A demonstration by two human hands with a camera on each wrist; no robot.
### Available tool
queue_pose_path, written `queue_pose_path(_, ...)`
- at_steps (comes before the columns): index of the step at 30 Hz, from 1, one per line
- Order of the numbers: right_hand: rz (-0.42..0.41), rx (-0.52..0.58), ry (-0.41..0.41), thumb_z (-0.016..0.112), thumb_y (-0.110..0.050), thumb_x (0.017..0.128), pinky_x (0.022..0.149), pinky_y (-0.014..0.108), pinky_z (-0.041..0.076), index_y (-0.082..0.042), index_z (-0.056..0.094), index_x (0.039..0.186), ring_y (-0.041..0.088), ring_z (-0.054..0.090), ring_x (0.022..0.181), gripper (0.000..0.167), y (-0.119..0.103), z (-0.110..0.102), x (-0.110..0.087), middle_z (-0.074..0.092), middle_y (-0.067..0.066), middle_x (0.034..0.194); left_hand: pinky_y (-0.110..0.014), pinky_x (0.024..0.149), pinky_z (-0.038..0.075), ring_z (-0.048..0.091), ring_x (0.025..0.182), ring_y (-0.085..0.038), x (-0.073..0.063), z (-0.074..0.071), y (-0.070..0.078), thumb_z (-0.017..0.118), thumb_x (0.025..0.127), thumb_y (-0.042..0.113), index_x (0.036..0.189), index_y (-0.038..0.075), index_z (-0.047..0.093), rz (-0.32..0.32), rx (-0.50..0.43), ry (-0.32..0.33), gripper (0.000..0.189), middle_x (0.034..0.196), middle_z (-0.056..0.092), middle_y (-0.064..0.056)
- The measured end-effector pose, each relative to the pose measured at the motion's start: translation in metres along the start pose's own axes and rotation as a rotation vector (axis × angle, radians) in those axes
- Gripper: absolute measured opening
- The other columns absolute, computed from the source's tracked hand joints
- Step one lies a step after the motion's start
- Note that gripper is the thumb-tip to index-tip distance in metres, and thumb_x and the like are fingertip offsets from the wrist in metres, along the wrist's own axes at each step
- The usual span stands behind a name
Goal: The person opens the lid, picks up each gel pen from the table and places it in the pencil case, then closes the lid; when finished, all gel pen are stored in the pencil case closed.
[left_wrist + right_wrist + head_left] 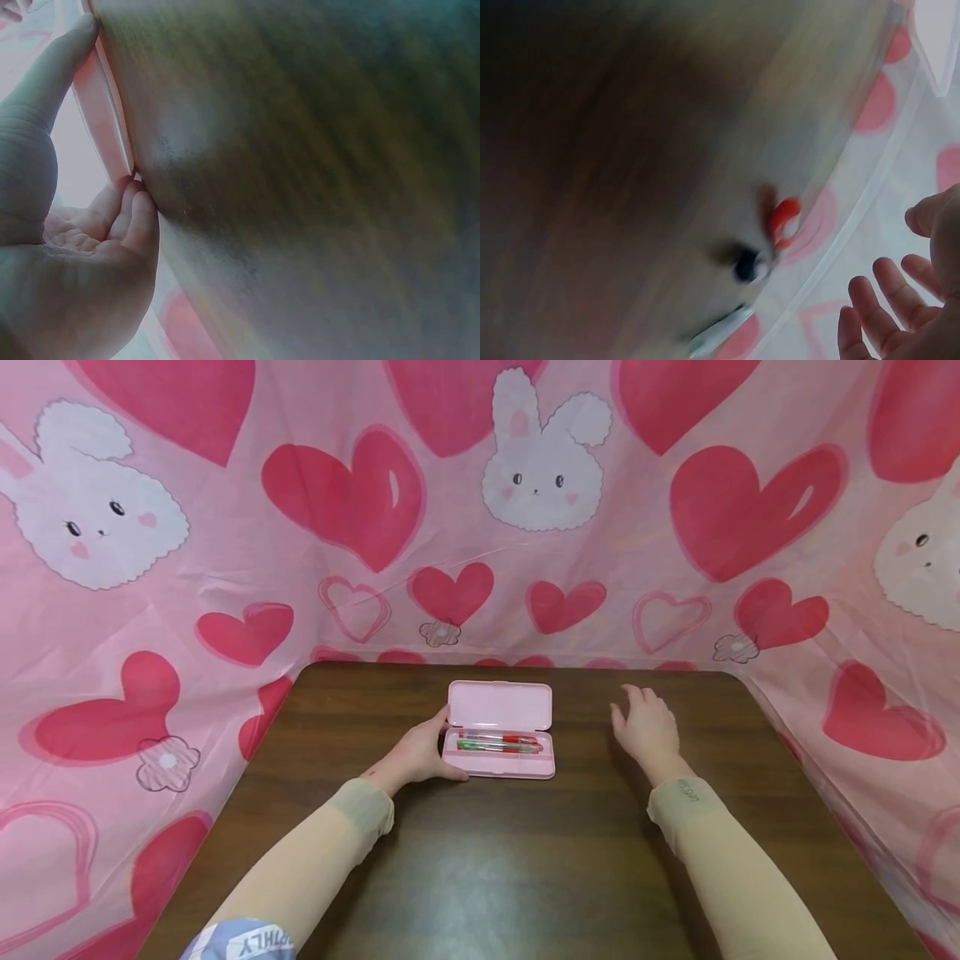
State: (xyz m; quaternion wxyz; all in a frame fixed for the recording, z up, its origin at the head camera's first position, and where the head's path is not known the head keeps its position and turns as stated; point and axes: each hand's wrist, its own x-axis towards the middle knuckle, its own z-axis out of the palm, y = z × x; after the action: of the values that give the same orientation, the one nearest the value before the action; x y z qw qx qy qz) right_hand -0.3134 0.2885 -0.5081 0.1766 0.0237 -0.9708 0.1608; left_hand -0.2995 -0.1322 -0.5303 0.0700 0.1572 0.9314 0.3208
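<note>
A pink pencil case [500,705] lies on the table with its lid raised toward the back. Inside its tray are slim pens [519,739] with red and green parts. My left hand [416,756] grips the case's left end, thumb at the front corner and fingers by the hinge side. In the left wrist view, the thumb and fingertips touch the edge of the case [101,112]. To the right of the case, apart from it, my right hand [647,727] is over the table with fingers loosely spread, holding nothing.
The brown wooden table [480,860] meets a pink cloth [360,543] printed with hearts and rabbits at the back and sides. In the right wrist view, blurred small things stand near the table edge: a red one [784,221], a dark one [748,266] and a pale one [721,330].
</note>
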Motion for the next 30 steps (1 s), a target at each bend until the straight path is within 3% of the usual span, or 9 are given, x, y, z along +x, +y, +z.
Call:
queue_pose_path(6, 0.114, 0.009, 0.007, 0.057, -0.03, 0.11, 0.101, 0.074, 0.051, 0.003, 0.058, 0.147, 0.06, 0.06, 0.122, 0.05, 0.025, -0.005, -0.002, 0.058, 0.037, 0.138, -0.055, 0.13, 0.043, 0.059, 0.144, -0.029, -0.001, 0.002, 0.0, 0.105, 0.07, 0.049, 0.178, 0.015, 0.017, -0.008, 0.0, 0.003, 0.144, 0.161, 0.059, -0.012)
queue_pose_path(14, 0.246, 0.017, -0.077, 0.052, -0.033, 0.109, 0.097, 0.074, 0.053, 0.005, 0.05, 0.151, 0.063, 0.058, 0.122, 0.056, 0.057, -0.006, -0.003, 0.05, 0.041, 0.143, -0.055, 0.13, 0.043, 0.058, 0.145, -0.029, 0.0, 0.002, -0.001, 0.105, 0.069, 0.051, 0.178, 0.016, 0.016, -0.009, 0.003, 0.004, 0.145, 0.163, 0.058, -0.011)
queue_pose_path(22, 0.272, 0.02, -0.151, 0.053, -0.033, 0.108, 0.099, 0.075, 0.052, 0.009, 0.044, 0.154, 0.067, 0.058, 0.12, 0.063, 0.068, -0.008, -0.001, 0.048, 0.045, 0.14, -0.054, 0.13, 0.043, 0.058, 0.145, -0.029, 0.0, -0.001, 0.001, 0.105, 0.069, 0.05, 0.178, 0.017, 0.016, -0.009, 0.007, -0.003, 0.144, 0.162, 0.059, -0.012)
queue_pose_path(30, 0.29, 0.002, -0.221, 0.056, -0.033, 0.108, 0.106, 0.075, 0.05, 0.013, 0.046, 0.15, 0.066, 0.056, 0.127, 0.062, 0.07, -0.007, 0.004, 0.053, 0.046, 0.141, -0.055, 0.13, 0.043, 0.057, 0.145, -0.029, 0.0, 0.0, 0.0, 0.104, 0.07, 0.051, 0.178, 0.017, 0.015, -0.014, 0.004, -0.004, 0.144, 0.163, 0.057, -0.011)
